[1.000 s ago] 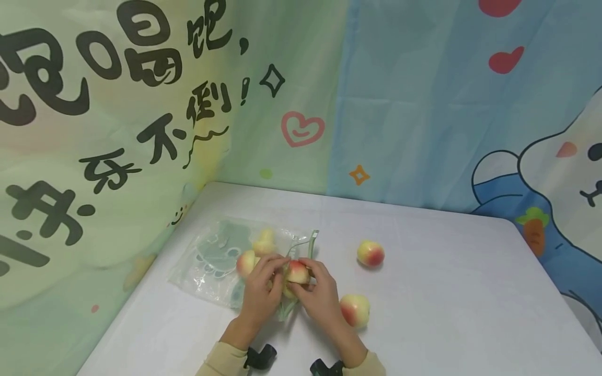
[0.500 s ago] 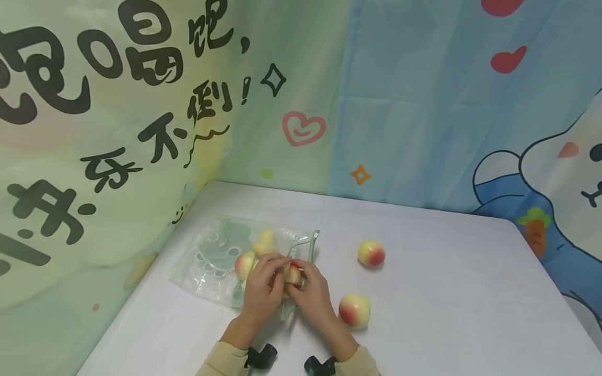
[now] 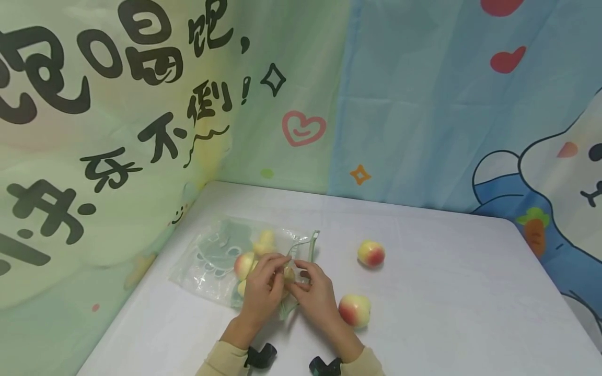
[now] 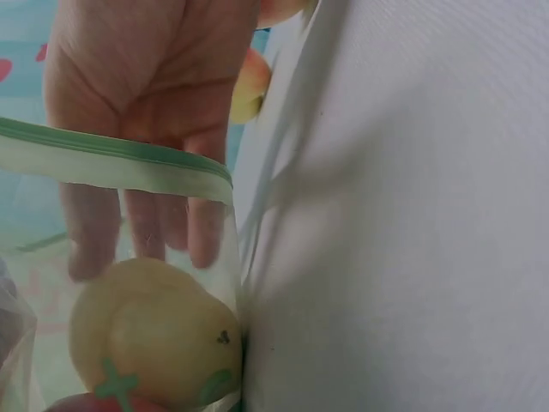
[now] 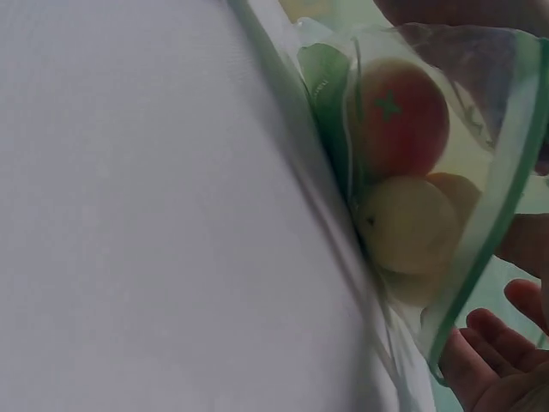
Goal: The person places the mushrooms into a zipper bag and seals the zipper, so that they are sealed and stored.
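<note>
A clear zip bag (image 3: 195, 266) with a green print and a green zip edge lies on the table with several yellow-and-red peaches (image 3: 244, 265) in it. My left hand (image 3: 262, 290) pinches the bag's edge at the mouth. Fingers extended, my right hand (image 3: 316, 292) reaches into the mouth, and its fingertips (image 4: 204, 245) show through the film. A pale yellow peach (image 4: 163, 339) sits inside, right at those fingertips. In the right wrist view a red peach (image 5: 403, 116) and a pale peach (image 5: 410, 225) rest against the film behind the green zip strip (image 5: 506, 197).
Two loose peaches stand on the white table (image 3: 447, 292): one farther back (image 3: 371, 254), one beside my right wrist (image 3: 355, 311). A printed cloth backdrop (image 3: 400, 104) rises behind the table and along its left side. Black wrist cameras (image 3: 262, 356) sit under both cuffs.
The peach in my right hand has passed leftward from the bag's mouth into the bag, and the right fingers have loosened from it. My left hand stays at the bag's edge.
</note>
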Demonstrator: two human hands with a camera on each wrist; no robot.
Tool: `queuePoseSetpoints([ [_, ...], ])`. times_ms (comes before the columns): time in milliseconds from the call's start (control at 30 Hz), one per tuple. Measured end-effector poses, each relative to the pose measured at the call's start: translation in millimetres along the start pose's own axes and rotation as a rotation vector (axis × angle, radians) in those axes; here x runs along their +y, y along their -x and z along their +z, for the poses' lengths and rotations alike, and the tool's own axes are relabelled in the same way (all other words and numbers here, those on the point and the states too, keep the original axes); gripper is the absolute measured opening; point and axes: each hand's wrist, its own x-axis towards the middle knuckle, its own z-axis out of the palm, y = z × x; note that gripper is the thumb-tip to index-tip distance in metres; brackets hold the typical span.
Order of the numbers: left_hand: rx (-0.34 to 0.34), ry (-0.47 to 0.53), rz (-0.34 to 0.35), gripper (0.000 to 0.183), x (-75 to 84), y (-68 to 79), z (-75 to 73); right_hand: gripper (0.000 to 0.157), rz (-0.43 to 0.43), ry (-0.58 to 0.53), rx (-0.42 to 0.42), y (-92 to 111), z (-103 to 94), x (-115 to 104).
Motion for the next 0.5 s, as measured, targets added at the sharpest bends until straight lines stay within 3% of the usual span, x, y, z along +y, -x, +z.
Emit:
queuePoseSetpoints([
  [233, -0.002, 0.013, 0.005, 0.032, 0.0, -0.5, 2.3, 0.049, -0.006, -0.040, 0.044, 5.9, -20.5, -9.3],
  [500, -0.017, 0.002, -0.031, 0.030, -1.0, 2.0, 4.0, 0.045, -0.166, -0.004, 0.111, 18.8, -52.6, -53.2],
])
